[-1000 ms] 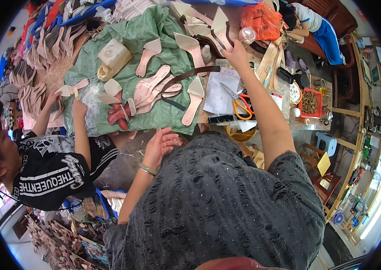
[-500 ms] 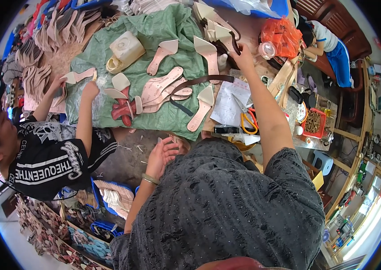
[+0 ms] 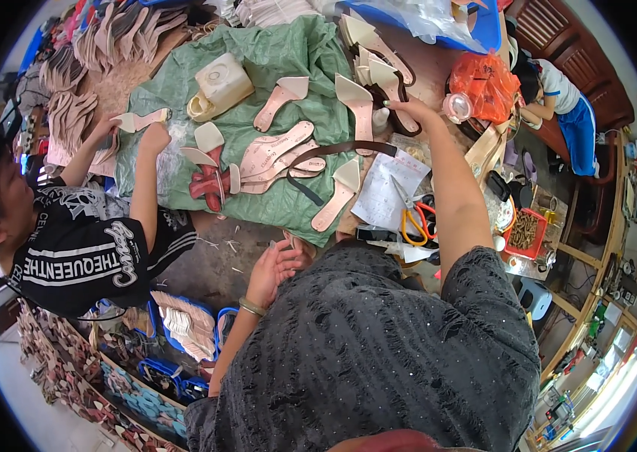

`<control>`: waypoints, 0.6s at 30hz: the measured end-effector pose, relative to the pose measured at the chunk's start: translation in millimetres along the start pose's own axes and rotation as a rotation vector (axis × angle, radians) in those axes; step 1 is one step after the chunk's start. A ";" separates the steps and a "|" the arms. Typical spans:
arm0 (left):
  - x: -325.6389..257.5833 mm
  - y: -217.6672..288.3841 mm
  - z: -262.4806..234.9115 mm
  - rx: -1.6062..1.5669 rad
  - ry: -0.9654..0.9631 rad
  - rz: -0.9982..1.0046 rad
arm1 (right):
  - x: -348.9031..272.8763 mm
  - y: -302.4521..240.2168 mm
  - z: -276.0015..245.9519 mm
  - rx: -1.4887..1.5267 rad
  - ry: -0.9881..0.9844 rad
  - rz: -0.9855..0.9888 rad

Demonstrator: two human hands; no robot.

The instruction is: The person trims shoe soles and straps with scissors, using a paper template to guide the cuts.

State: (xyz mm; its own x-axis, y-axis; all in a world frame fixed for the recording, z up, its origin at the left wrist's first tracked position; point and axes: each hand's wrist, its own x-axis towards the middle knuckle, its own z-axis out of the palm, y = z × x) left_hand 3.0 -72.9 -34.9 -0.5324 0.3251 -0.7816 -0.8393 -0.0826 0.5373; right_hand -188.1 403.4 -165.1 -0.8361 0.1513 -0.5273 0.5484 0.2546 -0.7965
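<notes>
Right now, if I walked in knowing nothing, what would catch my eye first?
Probably the green cloth across the worktable, strewn with pale pink shoe soles. The person's right hand stretches far out to more soles at the table's far side, while the left hand rests near the table's front edge. To the left, a co-worker in a black shirt handles a sole too.

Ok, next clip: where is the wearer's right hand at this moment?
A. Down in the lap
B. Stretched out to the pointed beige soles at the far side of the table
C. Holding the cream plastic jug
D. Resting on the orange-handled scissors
B: the right hand is stretched far across the table, right at the stacked pointed beige soles, well past the orange-handled scissors.
</notes>
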 end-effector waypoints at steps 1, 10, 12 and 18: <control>0.3 -0.7 1.2 -0.004 0.002 -0.001 | 3.2 0.9 -1.6 0.062 -0.029 0.023; -3.5 1.5 13.6 -0.008 -0.001 0.027 | -21.2 -36.8 -0.7 -0.048 0.017 -0.064; -5.2 5.8 18.4 0.000 -0.008 0.050 | -23.3 -40.7 -5.0 -0.062 0.086 -0.097; 3.2 28.3 43.7 0.041 -0.106 0.224 | -80.8 -97.8 -11.7 -0.017 0.211 -0.298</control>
State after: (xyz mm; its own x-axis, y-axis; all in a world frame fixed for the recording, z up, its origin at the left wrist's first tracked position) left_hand -17.6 -33.0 -8.4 -0.6884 0.4003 -0.6048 -0.6952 -0.1262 0.7077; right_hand -174.3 377.4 -41.1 -0.9446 0.2615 -0.1984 0.2813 0.3332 -0.8999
